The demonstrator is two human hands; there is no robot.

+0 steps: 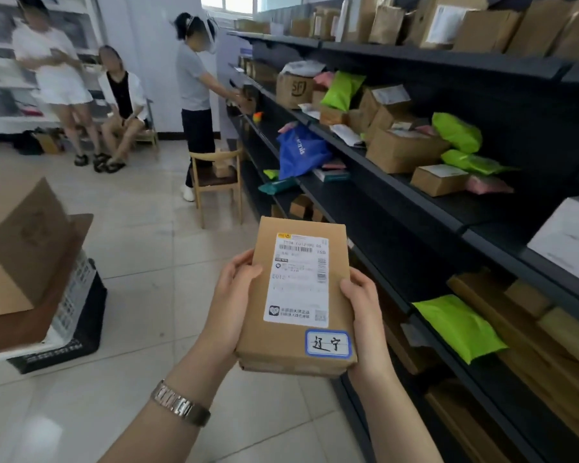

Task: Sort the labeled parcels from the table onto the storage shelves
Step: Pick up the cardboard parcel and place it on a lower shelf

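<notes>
I hold a flat brown cardboard parcel (281, 342) in front of me with both hands, its white shipping label and a small blue-bordered handwritten sticker facing up. My left hand (231, 295) grips its left edge, a metal watch on that wrist. My right hand (361, 305) grips its right edge. The dark storage shelves (398, 192) run along my right side, holding several brown boxes, green mailer bags and a blue bag (301, 150).
A large cardboard box (20, 248) rests on a table edge at the left, above a black crate (77, 325). A wooden chair (216, 182) stands by the shelves ahead. One person works at the shelves; two others are at the back left. Tiled floor lies between.
</notes>
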